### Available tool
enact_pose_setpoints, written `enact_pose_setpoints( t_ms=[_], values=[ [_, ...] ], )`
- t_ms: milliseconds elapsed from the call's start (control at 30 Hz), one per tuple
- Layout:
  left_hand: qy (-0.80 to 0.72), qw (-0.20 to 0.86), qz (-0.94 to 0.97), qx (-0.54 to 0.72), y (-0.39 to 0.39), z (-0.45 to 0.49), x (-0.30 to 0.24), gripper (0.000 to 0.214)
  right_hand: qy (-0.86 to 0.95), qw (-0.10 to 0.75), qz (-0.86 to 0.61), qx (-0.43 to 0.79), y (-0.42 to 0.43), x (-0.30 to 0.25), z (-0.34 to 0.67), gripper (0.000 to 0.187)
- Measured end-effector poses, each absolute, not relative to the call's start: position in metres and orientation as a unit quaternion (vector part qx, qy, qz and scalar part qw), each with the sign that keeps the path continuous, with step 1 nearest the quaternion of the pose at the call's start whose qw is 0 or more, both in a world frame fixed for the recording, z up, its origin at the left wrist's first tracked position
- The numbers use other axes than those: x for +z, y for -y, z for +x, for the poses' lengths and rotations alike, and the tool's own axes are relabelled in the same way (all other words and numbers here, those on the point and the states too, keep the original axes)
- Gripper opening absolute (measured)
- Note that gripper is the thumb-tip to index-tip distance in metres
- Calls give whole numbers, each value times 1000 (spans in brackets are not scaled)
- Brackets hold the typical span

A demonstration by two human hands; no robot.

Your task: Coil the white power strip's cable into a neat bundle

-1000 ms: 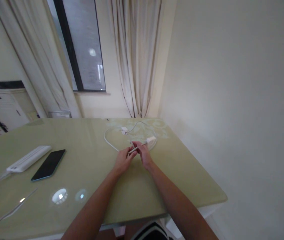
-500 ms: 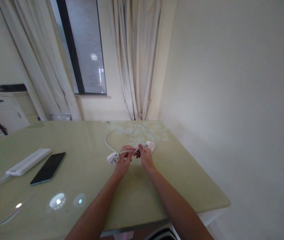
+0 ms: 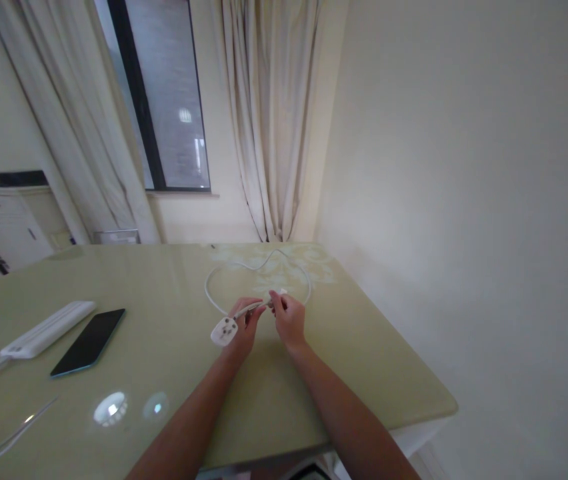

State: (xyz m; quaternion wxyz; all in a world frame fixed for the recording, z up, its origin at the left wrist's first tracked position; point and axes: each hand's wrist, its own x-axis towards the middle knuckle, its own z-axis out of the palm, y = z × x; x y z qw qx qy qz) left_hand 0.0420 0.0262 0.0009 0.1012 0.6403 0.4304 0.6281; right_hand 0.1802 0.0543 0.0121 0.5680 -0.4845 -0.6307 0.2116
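Observation:
A white power cable (image 3: pixel 224 267) lies in a loop on the green glass-topped table (image 3: pixel 354 347). Its white plug (image 3: pixel 224 330) sits just left of my left hand (image 3: pixel 245 323), prongs facing up. My left hand is closed on the cable right behind the plug. My right hand (image 3: pixel 289 317) is closed on the cable's other end, whose small white block is mostly hidden by the fingers. Both hands meet over the near side of the loop.
A white power strip (image 3: pixel 47 329) and a black phone (image 3: pixel 87 342) lie at the left of the table, with more white cords (image 3: pixel 9 437) near the front left edge. A wall stands close on the right; curtains and a window are behind.
The plug has been pulled from the far side of the loop toward me and now rests left of my left hand. The white block at my right hand has become hidden.

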Motion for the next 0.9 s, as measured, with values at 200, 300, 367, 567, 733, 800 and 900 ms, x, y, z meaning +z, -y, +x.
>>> enact_pose_setpoints(
  t_ms=[200,300,367,567,733,800,900],
  values=[
    [-467,101,578,662,-19,44,15,29,640,612,-380,267,-51,8,181,37],
    [-489,103,559,662,-18,41,17,30,699,592,-337,216,-55,8,184,42],
    [-495,90,555,662,-18,37,17,30,738,571,-324,153,-57,8,186,44],
    [-470,6,570,673,-17,27,19,29,753,562,-333,82,-59,11,191,32],
    [-465,49,560,684,-14,26,22,33,821,496,-274,70,-57,17,201,18],
    [-459,111,558,682,-15,24,23,38,839,478,-256,48,-56,18,203,16],
    [-447,229,528,685,-23,19,22,40,852,465,-238,24,-52,20,203,22]
  ],
)
